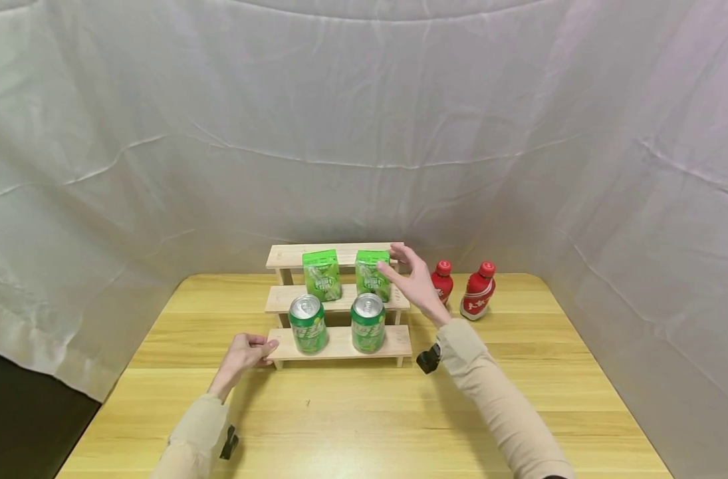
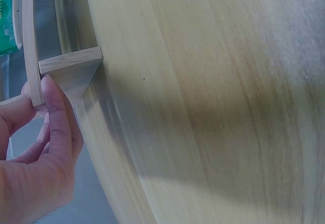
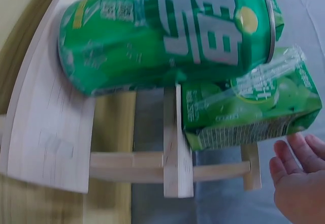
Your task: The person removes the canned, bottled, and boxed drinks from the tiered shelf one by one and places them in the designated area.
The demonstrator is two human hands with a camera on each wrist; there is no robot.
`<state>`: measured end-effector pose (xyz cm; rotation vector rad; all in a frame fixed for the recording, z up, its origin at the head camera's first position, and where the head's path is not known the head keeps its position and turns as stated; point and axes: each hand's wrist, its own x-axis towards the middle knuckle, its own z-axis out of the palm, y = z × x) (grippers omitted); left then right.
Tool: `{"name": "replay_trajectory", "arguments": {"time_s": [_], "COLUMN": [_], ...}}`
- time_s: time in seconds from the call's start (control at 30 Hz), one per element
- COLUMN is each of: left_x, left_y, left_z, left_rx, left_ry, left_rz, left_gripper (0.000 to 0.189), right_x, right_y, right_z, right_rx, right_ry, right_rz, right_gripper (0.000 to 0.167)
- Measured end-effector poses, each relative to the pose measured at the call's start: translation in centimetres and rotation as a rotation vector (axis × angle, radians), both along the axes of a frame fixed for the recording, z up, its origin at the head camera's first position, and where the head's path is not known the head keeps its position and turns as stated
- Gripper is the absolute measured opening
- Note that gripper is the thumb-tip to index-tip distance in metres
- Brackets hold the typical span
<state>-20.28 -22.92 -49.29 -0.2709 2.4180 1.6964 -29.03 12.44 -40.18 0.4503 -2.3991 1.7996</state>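
A three-step wooden display rack (image 1: 340, 341) stands on the table. My left hand (image 1: 248, 352) pinches the left end of its lowest step; in the left wrist view the thumb lies on one side of the board and the fingers (image 2: 57, 115) on the other. My right hand (image 1: 416, 279) is beside the right-hand green juice box (image 1: 372, 276), with fingers spread and fingertips right at its edge. Another green juice box (image 1: 322, 278) shares the middle step. Two green drink cans, one left (image 1: 308, 326) and one right (image 1: 367, 324), stand upright on the lowest step.
Two red bottles, one partly behind my right wrist (image 1: 442, 279) and one farther right (image 1: 479, 291), stand on the table right of the rack. A grey curtain (image 1: 352, 153) hangs behind and at both sides of the wooden table (image 1: 340, 426).
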Motion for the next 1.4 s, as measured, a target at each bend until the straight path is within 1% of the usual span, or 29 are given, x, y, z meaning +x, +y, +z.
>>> {"name": "replay_trajectory", "arguments": {"time_s": [0.13, 0.27, 0.43, 0.57, 0.67, 0.87, 0.97, 1.2, 1.33, 1.4], "left_x": [0.0, 0.0, 0.0, 0.1, 0.1, 0.1, 0.1, 0.1, 0.0, 0.0], "left_y": [0.0, 0.0, 0.0, 0.1, 0.1, 0.0, 0.0, 0.0, 0.0, 0.0], "left_z": [-0.1, 0.0, 0.1, 0.2, 0.1, 0.2, 0.2, 0.2, 0.0, 0.0], "left_rx": [0.000, -0.001, 0.001, 0.002, 0.006, 0.010, 0.008, 0.010, 0.009, 0.004], "left_ry": [0.000, -0.004, -0.004, -0.008, -0.016, -0.018, -0.017, -0.018, -0.014, -0.011], "left_rz": [0.000, 0.001, -0.002, -0.005, 0.010, 0.005, 0.002, 0.004, 0.005, 0.002], "left_gripper": [0.040, 0.040, 0.041, 0.042, 0.041, 0.041, 0.043, 0.042, 0.040, 0.040], "right_x": [-0.1, -0.2, -0.2, -0.1, 0.1, 0.5, 0.6, 1.3, 1.9, 2.2], "right_y": [-0.4, -0.7, -0.9, -1.1, -1.2, -1.1, -0.7, 1.0, 2.7, 3.6], "right_z": [0.0, -0.2, -0.3, -0.2, 0.0, 0.3, 0.4, 0.8, 1.1, 1.2], "right_rx": [0.011, 0.034, 0.012, 0.009, 0.021, 0.027, 0.018, -0.052, -0.047, -0.026], "right_ry": [-0.025, -0.015, -0.008, -0.006, 0.001, 0.015, 0.036, 0.079, 0.108, 0.116], "right_rz": [0.010, 0.022, 0.023, -0.007, -0.033, -0.093, -0.118, -0.115, -0.136, -0.150], "right_gripper": [0.058, 0.055, 0.049, 0.044, 0.042, 0.041, 0.042, 0.041, 0.038, 0.038]}}
